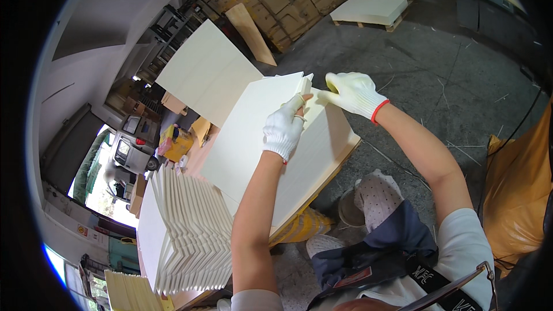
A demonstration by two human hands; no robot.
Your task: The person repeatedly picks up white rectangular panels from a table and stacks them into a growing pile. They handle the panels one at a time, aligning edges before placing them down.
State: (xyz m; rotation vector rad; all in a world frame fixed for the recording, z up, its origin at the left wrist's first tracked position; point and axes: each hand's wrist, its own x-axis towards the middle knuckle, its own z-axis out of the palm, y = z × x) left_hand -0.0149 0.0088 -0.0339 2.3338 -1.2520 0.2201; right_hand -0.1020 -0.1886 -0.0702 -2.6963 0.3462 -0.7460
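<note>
My left hand (pixel 284 128), in a white knit glove with some bare fingertips, closes over the right edge of a few white sheets (pixel 247 124). These sheets lie on a taller stack of white sheets (pixel 314 152), near its far right corner. Close to that corner is my right hand (pixel 352 93), in a white glove with a red cuff. Its thumb and fingers are apart, and I see nothing held between them. The index finger reaches toward the edge of the stack; whether it touches is hard to tell.
A fanned pile of folded white sheets (pixel 193 233) stands at the near left. Behind the stack a large white panel (pixel 210 75) leans upright. Cartons (pixel 276 8) line the back, beside a loaded pallet (pixel 371 10). An orange bag (pixel 518 196) is at right; scraps litter the floor.
</note>
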